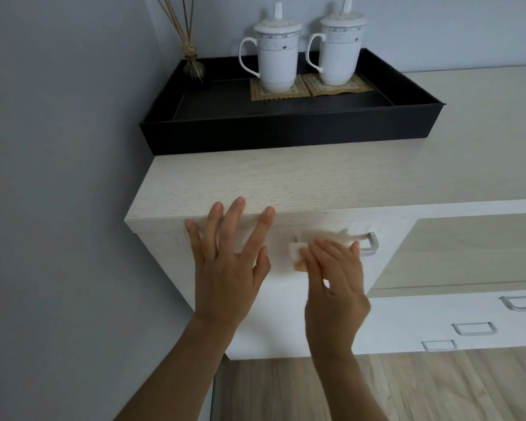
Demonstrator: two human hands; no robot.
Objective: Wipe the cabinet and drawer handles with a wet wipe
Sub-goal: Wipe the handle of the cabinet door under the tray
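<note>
Wiping a drawer handle, centre frame.
The left grip (228,262) rests with spread fingers on the drawer front (281,314); the right grip (334,284), blurred, holds a wet wipe (296,250) against the metal handle (372,246) below the counter (316,177) edge.

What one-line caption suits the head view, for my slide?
Right hand holds a wet wipe on the drawer handle; left hand spread open beside it.
</note>
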